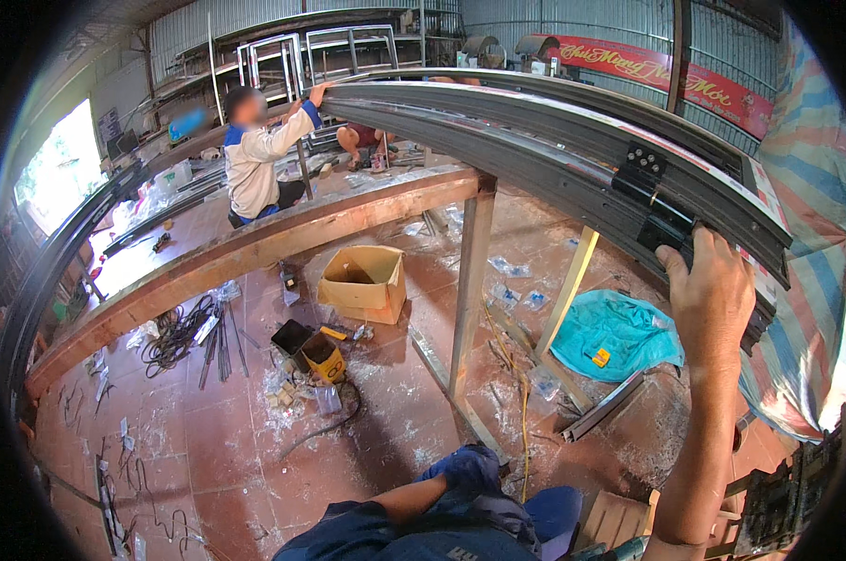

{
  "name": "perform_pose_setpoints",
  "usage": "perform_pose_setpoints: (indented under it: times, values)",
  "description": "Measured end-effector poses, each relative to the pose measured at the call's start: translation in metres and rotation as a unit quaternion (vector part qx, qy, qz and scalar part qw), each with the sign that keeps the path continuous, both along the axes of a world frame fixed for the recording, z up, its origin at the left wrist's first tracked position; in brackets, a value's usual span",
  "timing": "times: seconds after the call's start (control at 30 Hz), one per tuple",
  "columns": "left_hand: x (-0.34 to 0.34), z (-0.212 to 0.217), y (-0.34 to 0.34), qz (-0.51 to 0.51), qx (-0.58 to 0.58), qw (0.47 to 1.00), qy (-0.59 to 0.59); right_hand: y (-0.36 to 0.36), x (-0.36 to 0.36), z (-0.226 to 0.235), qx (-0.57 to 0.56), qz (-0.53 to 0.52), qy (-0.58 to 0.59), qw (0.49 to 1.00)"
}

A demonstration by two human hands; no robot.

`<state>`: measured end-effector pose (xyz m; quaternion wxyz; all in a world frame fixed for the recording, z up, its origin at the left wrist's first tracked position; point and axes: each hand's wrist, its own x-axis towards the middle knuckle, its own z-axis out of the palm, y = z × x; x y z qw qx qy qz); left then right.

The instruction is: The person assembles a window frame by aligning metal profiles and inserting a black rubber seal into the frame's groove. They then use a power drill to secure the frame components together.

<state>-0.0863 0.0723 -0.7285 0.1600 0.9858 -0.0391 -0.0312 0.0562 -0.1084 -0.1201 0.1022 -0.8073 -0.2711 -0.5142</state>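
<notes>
A black hinge [655, 208] lies on a stack of long dark metal profiles [535, 140] at the right. My right hand [713, 285] is closed around the lower end of the hinge, with the thumb on its near side and the fingers over its far side. A second hinge leaf with screw holes [641, 161] sits against the profile just above. My left forearm [412, 500] crosses low in front of my body. The hand beyond it is hidden at the dark blue cloth [472, 465], so its fingers cannot be made out.
A wooden beam frame [255, 238] spans the middle. On the tiled floor are a cardboard box [362, 285], a yellow-and-black container [320, 360], coiled cables [175, 332] and a turquoise bag [615, 332]. A co-worker [259, 159] touches the profiles' far end. A striped tarp [811, 252] hangs right.
</notes>
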Motion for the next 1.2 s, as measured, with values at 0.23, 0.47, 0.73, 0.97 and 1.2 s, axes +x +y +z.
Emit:
perform_pose_setpoints:
  times: [0.23, 0.47, 0.73, 0.97, 1.2]
  values:
    - [-0.029, 0.139, -0.015, -0.015, 0.017, 0.998, -0.051, -0.005, -0.002, 0.0, 0.01, 0.005, -0.005, 1.0]
    - [-0.04, 0.216, -0.011, -0.029, -0.01, 0.999, 0.016, -0.001, 0.0, -0.001, 0.0, 0.006, -0.016, 1.0]
    - [-0.039, 0.211, -0.005, -0.076, -0.064, 0.994, 0.043, -0.005, 0.0, 0.001, 0.008, 0.004, 0.026, 1.0]
    - [-0.059, 0.199, 0.006, -0.081, -0.095, 0.989, 0.077, -0.002, 0.001, 0.0, 0.006, 0.01, 0.03, 1.0]
    - [-0.087, 0.178, 0.026, -0.085, -0.129, 0.982, 0.106, -0.002, 0.0, 0.0, 0.014, 0.013, 0.016, 1.0]
